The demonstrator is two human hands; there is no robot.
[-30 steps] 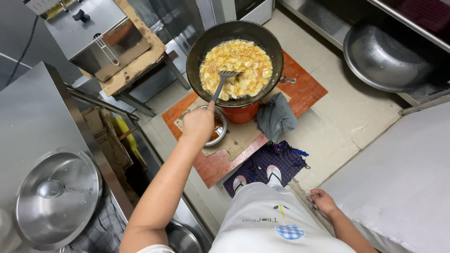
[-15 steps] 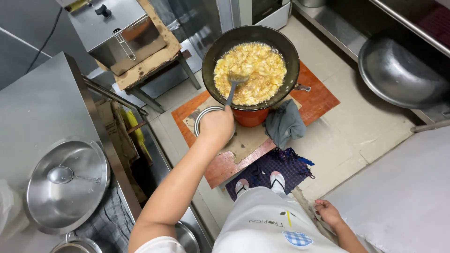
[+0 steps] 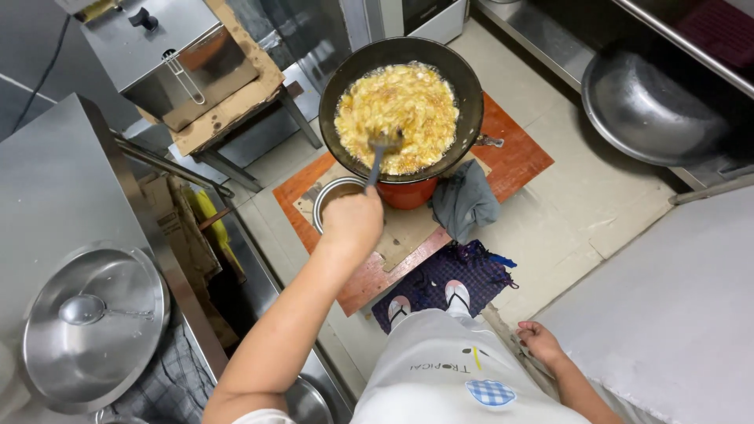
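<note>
The left hand point(image 3: 353, 222) grips a spatula point(image 3: 379, 153) whose blade sits in the yellow food point(image 3: 397, 118) inside the wok point(image 3: 471, 94) on the floor. The right hand point(image 3: 536, 342) hangs loose, empty, beside the counter point(image 3: 667, 314).

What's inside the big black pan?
The big black pan is full of yellow food pieces in bubbling oil. The left hand holds a ladle dipped in it. The pan's bottom is covered.
</note>
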